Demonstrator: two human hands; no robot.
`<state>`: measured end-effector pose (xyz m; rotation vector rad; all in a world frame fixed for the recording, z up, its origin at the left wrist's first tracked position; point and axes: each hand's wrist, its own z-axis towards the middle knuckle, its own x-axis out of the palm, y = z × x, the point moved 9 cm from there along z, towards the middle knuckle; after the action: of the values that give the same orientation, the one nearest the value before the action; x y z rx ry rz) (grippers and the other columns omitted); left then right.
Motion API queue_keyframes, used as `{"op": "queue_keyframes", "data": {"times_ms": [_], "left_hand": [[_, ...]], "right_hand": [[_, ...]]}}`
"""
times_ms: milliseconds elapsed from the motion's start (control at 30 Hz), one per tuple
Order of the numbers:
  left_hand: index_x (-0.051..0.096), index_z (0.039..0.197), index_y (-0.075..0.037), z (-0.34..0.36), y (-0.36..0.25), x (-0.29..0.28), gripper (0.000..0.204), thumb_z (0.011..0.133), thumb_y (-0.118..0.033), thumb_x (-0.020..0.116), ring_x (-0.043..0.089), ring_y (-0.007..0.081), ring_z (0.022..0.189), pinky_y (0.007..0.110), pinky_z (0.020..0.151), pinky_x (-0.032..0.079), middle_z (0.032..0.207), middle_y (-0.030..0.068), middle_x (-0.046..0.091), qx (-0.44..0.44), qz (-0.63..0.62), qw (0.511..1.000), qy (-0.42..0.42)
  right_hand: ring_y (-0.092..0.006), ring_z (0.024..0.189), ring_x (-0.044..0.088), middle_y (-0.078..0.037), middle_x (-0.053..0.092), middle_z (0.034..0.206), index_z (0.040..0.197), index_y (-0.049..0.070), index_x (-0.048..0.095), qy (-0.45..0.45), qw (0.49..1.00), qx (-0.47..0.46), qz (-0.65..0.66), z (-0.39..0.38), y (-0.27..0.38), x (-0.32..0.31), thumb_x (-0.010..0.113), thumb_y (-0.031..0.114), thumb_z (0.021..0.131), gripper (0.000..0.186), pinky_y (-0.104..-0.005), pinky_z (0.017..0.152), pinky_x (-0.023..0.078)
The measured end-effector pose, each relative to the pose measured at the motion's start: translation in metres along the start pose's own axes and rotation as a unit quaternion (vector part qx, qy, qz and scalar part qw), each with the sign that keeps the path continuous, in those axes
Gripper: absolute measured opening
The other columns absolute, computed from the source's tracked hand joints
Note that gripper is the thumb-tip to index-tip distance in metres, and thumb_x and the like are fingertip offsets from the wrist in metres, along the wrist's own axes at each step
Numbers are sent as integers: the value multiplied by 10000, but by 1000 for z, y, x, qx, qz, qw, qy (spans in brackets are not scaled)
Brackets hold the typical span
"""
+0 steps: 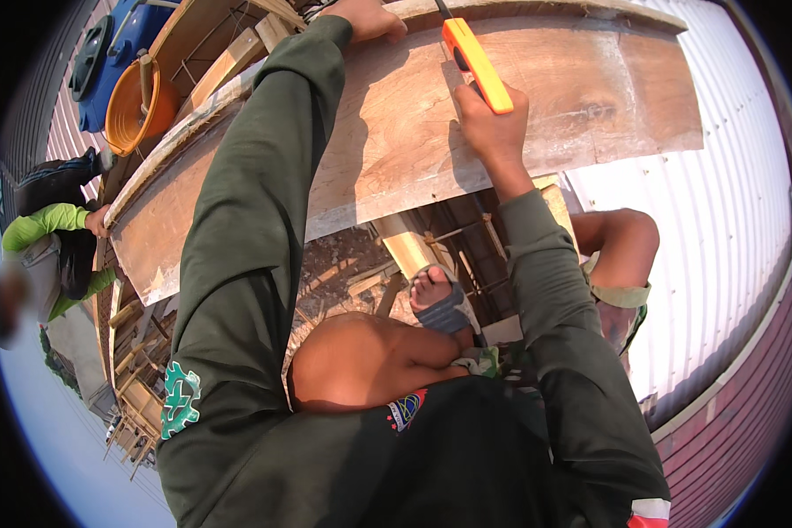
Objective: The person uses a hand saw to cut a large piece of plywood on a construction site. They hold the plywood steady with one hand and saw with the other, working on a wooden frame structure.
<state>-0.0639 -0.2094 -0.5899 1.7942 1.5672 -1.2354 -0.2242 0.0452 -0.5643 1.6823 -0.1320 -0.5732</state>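
Note:
A large plywood panel (537, 106), with a rough wooden batten (581, 11) along its far edge, lies before me. My right hand (495, 132) is closed round the orange-and-yellow handle of a handsaw (477, 66), above the panel. The saw's thin dark blade is seen almost edge-on and runs out of the picture at the top. At the far edge my left hand (365, 18) grips over the batten, its fingertips partly cut off by the frame. My bare knees and one sandalled foot show below the panel.
A co-worker (57, 233) in lime-green sleeves touches the panel's left end. Behind stand an orange bucket (136, 110) and a blue drum (136, 48). Corrugated roofing (704, 246) spreads to the right. Under the panel a timber beam (403, 246) crosses a drop with scrap wood.

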Motion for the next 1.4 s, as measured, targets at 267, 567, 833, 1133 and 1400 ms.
{"op": "queue_keyframes", "data": {"times_ms": [267,567,833,1133,1400], "left_hand": [[793,1120,-95,-9,-11,-11,531,782,-502,747,608,356,1258,504,1051,456,1328,177,682,-10,66,997,-27],[833,995,-119,14,2,1,484,627,-431,781,735,346,980,408,846,580,1092,187,765,27,16,998,-62],[826,997,-108,21,5,6,504,608,-426,786,741,327,975,417,860,579,1093,167,767,29,-4,999,-19],[821,984,-99,20,7,16,468,621,-391,780,736,325,930,400,840,571,1041,165,765,33,-24,999,-33],[809,1079,-98,6,-2,2,486,780,-479,766,673,345,1159,460,1006,498,1197,175,744,18,71,997,-10]], "right_hand": [[-133,593,645,-135,661,648,970,-59,745,-15,999,-21,-31,-64,8,-23,661,47,812,209,-336,580,522],[-156,585,657,-134,652,625,994,-81,741,-25,999,-45,-15,-66,17,-30,684,26,794,234,-315,571,518],[-147,571,624,-129,621,615,988,-62,745,-17,998,-55,-28,-44,12,-17,661,40,805,226,-327,584,518],[-77,544,418,-7,456,540,654,-30,512,-13,999,19,27,-10,8,-5,713,114,837,307,-332,503,368],[-113,502,461,-94,496,543,736,-34,587,2,1000,-10,-12,7,2,6,656,82,813,156,-347,501,426]]}}
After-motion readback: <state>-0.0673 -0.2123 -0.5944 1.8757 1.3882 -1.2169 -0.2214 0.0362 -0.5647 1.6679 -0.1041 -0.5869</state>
